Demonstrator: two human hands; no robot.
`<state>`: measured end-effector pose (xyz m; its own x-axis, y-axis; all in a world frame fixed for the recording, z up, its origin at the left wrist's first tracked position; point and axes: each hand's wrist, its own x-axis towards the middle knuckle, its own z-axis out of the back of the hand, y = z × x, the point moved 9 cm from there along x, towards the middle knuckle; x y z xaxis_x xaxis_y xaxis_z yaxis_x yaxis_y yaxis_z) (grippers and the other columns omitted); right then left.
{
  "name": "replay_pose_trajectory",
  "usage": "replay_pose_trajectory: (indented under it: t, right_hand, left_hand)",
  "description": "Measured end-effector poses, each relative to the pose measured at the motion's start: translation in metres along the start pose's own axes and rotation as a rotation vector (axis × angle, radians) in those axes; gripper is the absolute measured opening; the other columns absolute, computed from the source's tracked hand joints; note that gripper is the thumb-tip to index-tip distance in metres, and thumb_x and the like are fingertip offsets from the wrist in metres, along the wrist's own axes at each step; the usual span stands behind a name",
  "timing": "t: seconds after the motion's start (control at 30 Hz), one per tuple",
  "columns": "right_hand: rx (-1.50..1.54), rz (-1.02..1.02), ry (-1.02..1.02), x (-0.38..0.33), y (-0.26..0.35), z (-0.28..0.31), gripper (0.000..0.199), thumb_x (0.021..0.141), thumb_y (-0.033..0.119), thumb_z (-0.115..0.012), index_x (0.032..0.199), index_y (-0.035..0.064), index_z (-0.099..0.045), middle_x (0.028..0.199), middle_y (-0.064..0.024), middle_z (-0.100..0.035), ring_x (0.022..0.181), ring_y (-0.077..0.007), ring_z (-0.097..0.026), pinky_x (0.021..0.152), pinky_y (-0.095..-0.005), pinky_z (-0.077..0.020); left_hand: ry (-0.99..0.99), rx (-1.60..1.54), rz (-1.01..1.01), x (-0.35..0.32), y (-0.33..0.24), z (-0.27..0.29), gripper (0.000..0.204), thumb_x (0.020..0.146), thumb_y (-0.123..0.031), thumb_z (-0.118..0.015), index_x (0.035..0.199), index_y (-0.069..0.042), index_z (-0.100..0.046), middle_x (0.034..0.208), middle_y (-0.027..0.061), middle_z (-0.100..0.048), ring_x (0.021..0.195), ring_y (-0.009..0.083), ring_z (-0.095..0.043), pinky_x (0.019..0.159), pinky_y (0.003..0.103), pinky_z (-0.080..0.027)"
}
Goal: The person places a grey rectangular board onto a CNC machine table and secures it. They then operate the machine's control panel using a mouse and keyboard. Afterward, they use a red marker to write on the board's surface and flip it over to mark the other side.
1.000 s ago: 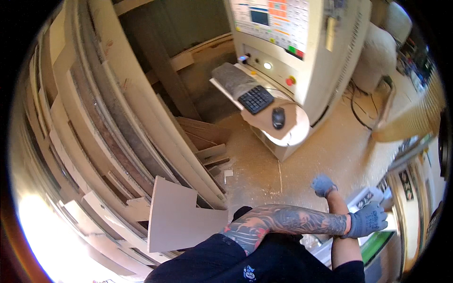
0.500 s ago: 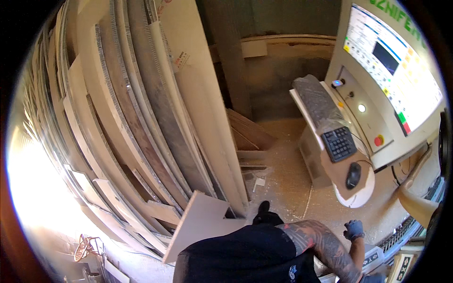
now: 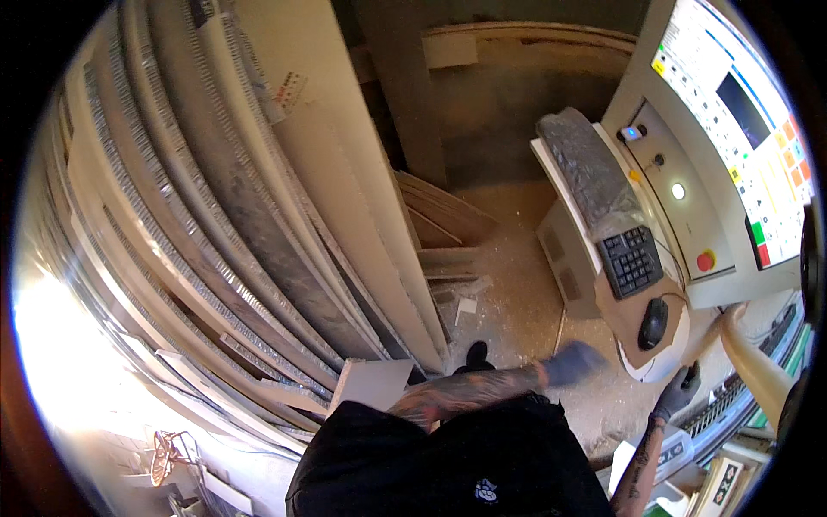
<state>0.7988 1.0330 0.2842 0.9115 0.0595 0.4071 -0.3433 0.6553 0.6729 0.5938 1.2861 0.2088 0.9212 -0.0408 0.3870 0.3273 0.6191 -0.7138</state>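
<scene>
My left hand [image 3: 575, 364], in a grey work glove, is smeared by motion above the floor, left of the console shelf. Its tattooed forearm [image 3: 469, 389] crosses in front of my black shirt, and its fingers cannot be read. My right hand [image 3: 676, 395], also gloved, is beside the rounded end of the shelf [image 3: 642, 372], fingers loosely apart and nothing visible in them. Close to it on the shelf lie a black computer mouse [image 3: 654, 323] and a black keyboard [image 3: 633, 261]. Whether the right hand touches the shelf edge cannot be told.
Several large upright boards [image 3: 379, 284] lean in a stack along the left. A lit screen [image 3: 741, 129] and red emergency button [image 3: 706, 260] are on the console at right. A pale hose [image 3: 758, 362] and machine rails [image 3: 724, 409] lie at lower right. Scraps litter the dusty floor.
My left hand has swung up and leftward from the lower right edge. My right hand has shifted right and slightly up, toward the shelf end. The view has moved a little.
</scene>
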Motion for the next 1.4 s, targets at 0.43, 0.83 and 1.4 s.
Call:
replay_pose_trajectory:
  t: [0.43,0.83,1.4]
  right_hand:
    - [-0.038,0.417,0.001,-0.023,0.178,-0.091,0.055,0.074,0.02,-0.077,0.126,0.0054,-0.067,0.128,-0.0265,-0.061,0.117,-0.045,-0.058,0.101,-0.0543,-0.0451]
    - [-0.07,0.448,-0.064,-0.026,0.192,-0.065,0.046,0.075,0.008,-0.071,0.12,0.0048,-0.066,0.123,-0.0202,-0.065,0.11,-0.0421,-0.062,0.096,-0.0512,-0.0485]
    - [-0.062,0.371,-0.127,-0.027,0.175,-0.076,0.046,0.078,0.018,-0.077,0.122,0.0086,-0.067,0.127,-0.02,-0.061,0.115,-0.0413,-0.057,0.1,-0.0524,-0.0446]
  left_hand:
    - [0.033,0.15,1.324,-0.456,0.264,0.042,0.04,0.087,-0.043,-0.066,0.112,-0.013,-0.077,0.101,0.0156,-0.077,0.1,0.0345,-0.073,0.088,0.047,-0.058]
    - [0.149,-0.115,1.09,-0.27,0.288,0.044,0.041,0.088,-0.035,-0.067,0.116,-0.007,-0.076,0.106,0.0185,-0.077,0.103,0.0328,-0.073,0.092,0.042,-0.056]
    - [0.205,-0.087,0.905,-0.321,0.29,0.048,0.028,0.098,-0.027,-0.061,0.105,-0.003,-0.074,0.091,0.0122,-0.075,0.08,0.0224,-0.071,0.076,0.041,-0.057]
